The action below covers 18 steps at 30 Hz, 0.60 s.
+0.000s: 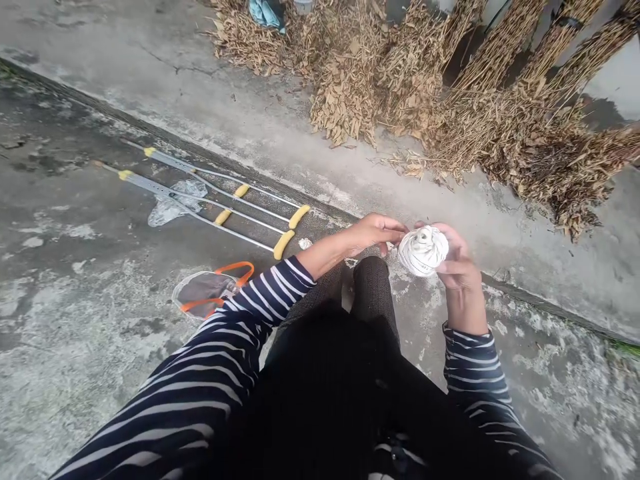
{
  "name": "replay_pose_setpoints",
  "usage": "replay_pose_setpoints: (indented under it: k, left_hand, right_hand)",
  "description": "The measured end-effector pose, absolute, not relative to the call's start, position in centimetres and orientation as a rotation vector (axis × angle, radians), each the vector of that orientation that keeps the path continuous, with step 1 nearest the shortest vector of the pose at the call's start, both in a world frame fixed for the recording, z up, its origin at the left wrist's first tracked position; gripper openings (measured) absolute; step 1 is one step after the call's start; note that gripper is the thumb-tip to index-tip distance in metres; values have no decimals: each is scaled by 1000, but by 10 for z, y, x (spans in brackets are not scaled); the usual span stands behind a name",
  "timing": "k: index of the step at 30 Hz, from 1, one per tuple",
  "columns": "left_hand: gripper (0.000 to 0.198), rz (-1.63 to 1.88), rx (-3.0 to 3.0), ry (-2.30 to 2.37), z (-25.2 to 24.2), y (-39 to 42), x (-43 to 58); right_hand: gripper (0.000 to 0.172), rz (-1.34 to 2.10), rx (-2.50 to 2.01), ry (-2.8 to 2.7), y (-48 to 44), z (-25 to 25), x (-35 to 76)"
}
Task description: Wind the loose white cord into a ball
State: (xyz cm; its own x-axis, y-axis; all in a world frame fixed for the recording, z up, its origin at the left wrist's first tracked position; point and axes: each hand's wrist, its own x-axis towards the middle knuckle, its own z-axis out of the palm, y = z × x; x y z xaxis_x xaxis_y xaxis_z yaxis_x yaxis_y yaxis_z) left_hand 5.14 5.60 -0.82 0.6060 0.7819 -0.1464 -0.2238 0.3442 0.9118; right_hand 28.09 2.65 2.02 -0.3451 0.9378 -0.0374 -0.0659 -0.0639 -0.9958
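A white round coil, wound in layers with thin dark lines and a raised knob in the middle, sits in my right hand. The thumb of that hand presses its right side while the fingers pass behind it. My left hand is at the coil's left edge, thumb and fingers closed together. Whatever may be between those fingertips is too small to make out. Both hands are above my knees.
Two metal crutches with yellow pads lie on the concrete at the left, over a clear plastic sheet. Nearer me is a grey bag with orange handles. Bundles of dried stalks lean at the back, beyond a low ledge.
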Motion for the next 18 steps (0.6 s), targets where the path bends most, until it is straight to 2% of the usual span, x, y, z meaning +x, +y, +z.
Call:
replay_pose_setpoints:
  k: [12, 18]
  left_hand:
    - [29, 572, 1245, 685, 49, 67, -2]
    - [31, 530, 1360, 727, 53, 82, -12]
  right_hand:
    - [55, 1550, -957, -1640, 13, 36, 263]
    - [66, 1474, -914, -1735, 19, 39, 251]
